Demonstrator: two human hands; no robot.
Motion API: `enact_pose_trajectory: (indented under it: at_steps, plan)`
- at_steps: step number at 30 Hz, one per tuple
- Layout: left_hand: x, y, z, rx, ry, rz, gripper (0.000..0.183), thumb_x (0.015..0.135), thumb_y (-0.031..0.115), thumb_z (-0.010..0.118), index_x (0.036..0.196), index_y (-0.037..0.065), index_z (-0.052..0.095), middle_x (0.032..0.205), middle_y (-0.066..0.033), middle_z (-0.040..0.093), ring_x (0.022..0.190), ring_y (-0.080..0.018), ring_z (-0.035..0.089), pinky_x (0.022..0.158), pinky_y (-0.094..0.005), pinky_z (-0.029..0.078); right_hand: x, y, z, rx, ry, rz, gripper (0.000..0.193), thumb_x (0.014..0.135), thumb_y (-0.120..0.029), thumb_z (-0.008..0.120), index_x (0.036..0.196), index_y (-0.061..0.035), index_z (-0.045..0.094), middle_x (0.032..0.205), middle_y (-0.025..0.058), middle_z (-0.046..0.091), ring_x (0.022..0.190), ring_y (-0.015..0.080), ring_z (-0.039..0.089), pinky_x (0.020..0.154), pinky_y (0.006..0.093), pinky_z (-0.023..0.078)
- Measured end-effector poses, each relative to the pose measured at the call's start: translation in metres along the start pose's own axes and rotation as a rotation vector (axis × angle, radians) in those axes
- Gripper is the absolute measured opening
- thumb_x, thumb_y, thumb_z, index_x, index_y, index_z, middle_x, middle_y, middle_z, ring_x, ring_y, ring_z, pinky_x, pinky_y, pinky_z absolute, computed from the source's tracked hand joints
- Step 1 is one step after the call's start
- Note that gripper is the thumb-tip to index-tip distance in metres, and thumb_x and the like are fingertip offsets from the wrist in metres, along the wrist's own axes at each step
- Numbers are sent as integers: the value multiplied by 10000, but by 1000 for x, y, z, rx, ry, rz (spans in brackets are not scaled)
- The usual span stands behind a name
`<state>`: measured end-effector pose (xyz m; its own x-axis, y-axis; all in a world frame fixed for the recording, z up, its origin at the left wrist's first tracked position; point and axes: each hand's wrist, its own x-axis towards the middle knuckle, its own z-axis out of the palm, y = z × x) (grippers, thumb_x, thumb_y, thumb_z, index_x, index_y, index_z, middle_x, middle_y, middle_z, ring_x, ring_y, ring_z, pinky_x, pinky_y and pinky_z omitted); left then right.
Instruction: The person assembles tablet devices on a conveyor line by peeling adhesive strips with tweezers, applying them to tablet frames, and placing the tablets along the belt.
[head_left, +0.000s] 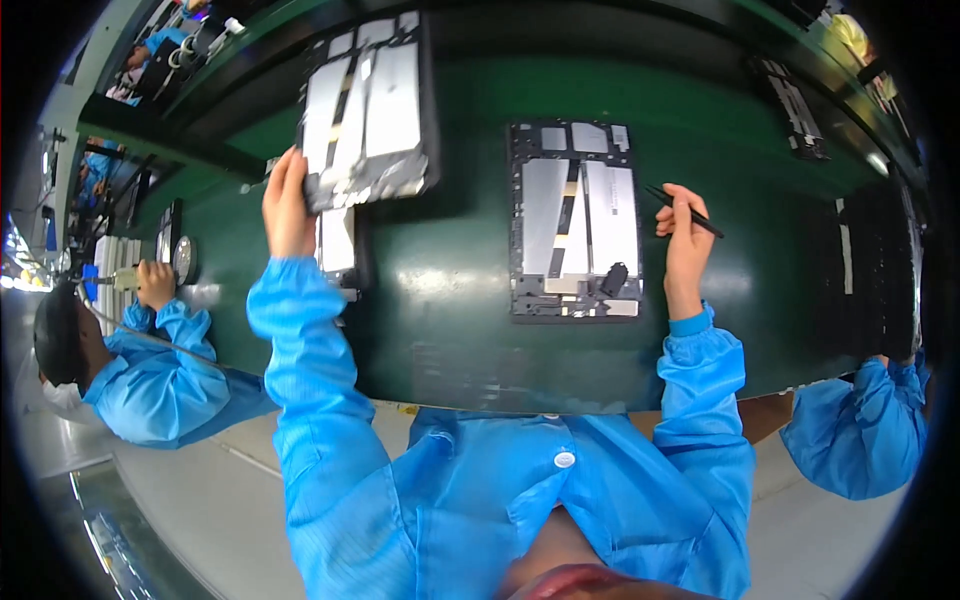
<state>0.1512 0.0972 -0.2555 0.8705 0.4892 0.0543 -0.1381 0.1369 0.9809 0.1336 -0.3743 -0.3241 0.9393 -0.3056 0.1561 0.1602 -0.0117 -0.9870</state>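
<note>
Bench [445,300]: green; carries all items below.

Held tablet [385,110]: opened, inner side up, seemingly raised above bench, left of centre. Gripped at its near left corner, probably to keep fingers off the bare innards. Long axis runs away from the person; small plates at far end.

Flat tablet [600,220]: opened, inner side up, lying at bench centre directly before the person, likely for easy reach by either hand. Long axis runs straight away from the person; small plates at far end, matching the held tablet.

Third tablet [338,240]: mostly hidden behind held tablet and left arm; axis hard to tell.

Far tablet [792,108]: far right, aslant, near end swung rightward.

Left hand [288,205]: grasping held tablet.

Right hand [685,235]: closed round pen, just right of flat tablet.

Pen [710,228]: black, slim; held like a writing tool, presumably for fine control; one end toward flat tablet.

Black piece [615,280]: on flat tablet, near right corner, tilted.
</note>
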Motion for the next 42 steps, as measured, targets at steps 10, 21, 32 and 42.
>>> enact_pose_trajectory:
  at_steps: [10,21,32,42]
  plan:
    - [-59,-9,-175,326,150,-70,346,998,191,620,1266,-27,603,1169,-69,672,1056,-134,622,920,-274,491,1,5,-5,17,4,18,286,1054,-282,518,1160,-43,635,844,29,645,659,54,536,607,210,453]
    - [-167,9,74,843,-765,586,214,821,101,756,1031,84,720,933,-72,690,777,-241,679,686,-353,552,-34,-58,10,-14,-200,-64,310,1063,-251,489,1239,-23,602,838,80,704,684,107,633,628,237,513]
    - [-182,-36,100,732,-800,541,121,783,109,790,881,97,721,843,-36,670,720,-236,674,622,-358,548,-96,-52,50,-374,-664,-370,349,919,1,643,1261,-48,598,994,97,740,887,253,693,793,346,535]
    - [-184,-42,98,557,-857,468,182,772,-10,760,929,55,694,880,-83,695,772,-270,652,677,-354,533,-100,-55,51,-424,-693,-282,410,800,8,749,1185,-56,622,914,67,720,872,246,669,793,357,518]
